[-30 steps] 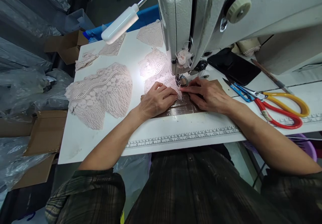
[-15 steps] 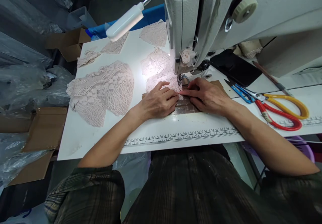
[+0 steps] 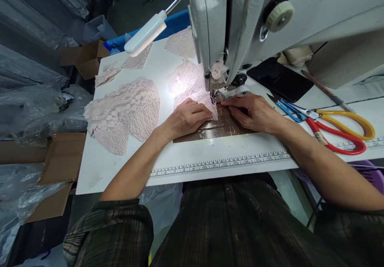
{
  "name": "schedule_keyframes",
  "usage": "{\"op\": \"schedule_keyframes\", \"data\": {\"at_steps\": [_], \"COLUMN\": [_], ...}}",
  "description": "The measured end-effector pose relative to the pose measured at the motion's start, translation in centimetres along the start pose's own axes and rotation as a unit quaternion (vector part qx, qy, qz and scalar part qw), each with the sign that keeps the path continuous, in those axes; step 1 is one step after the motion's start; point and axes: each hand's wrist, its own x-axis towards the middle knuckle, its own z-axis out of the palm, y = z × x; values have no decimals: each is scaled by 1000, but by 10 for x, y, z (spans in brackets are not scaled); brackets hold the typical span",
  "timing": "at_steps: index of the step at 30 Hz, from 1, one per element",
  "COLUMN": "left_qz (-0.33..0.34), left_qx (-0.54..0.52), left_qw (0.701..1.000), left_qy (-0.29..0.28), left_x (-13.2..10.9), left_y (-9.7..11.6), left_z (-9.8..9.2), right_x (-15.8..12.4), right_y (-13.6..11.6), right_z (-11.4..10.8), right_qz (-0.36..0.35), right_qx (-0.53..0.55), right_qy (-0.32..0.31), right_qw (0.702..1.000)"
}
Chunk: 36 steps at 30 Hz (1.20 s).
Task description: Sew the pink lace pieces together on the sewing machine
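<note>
Head view: the left hand [image 3: 187,119] lies flat, fingers together, pressing the lace [image 3: 207,101] onto the bench [image 3: 210,153] just beside the sewing machine [image 3: 210,27] foot. The right hand [image 3: 255,113], also flat, touches the lace's edge with its fingertips. Two scissors [image 3: 339,143] lie well to the right.

Tabletop [image 3: 102,171]: white, ruler strip [image 3: 216,163] along front edge.
Light: gooseneck lamp [image 3: 145,33] overhead.
Left side: cardboard boxes [image 3: 87,57], plastic sheeting [image 3: 30,99].

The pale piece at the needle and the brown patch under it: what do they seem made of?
Pale piece: openwork lace, matte; holes and scalloped patterns show. Brown patch: probably glossy tape or plastic film, since its surface reflects light in streaks.
</note>
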Motion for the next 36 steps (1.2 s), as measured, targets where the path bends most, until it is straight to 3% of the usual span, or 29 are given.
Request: {"op": "schedule_keyframes", "data": {"at_steps": [6, 10, 21, 26, 32, 36], "left_qz": [14, 33, 37, 29, 20, 18], "left_qx": [51, 77, 89, 107, 156, 147], "left_qw": [998, 996, 995, 994, 987, 988], "left_qy": [-16, 12, 20, -11, -27, -54], "left_x": [1, 1, 0, 0, 6, 9], "left_y": [3, 5, 5, 8, 26, 25], "left_z": [0, 0, 1, 0, -2, -3], "right_x": [0, 0, 1, 0, -1, -3], "right_y": [4, 7, 9, 5, 3, 2], "right_z": [9, 17, 15, 14, 13, 14], "right_qz": [-52, -93, -106, -121, -117, -113], "right_qx": [-11, -42, -54, -53, -80, -88], "right_qy": [6, -5, -15, -14, -25, -22], "right_qw": [999, 995, 993, 991, 990, 989]}}
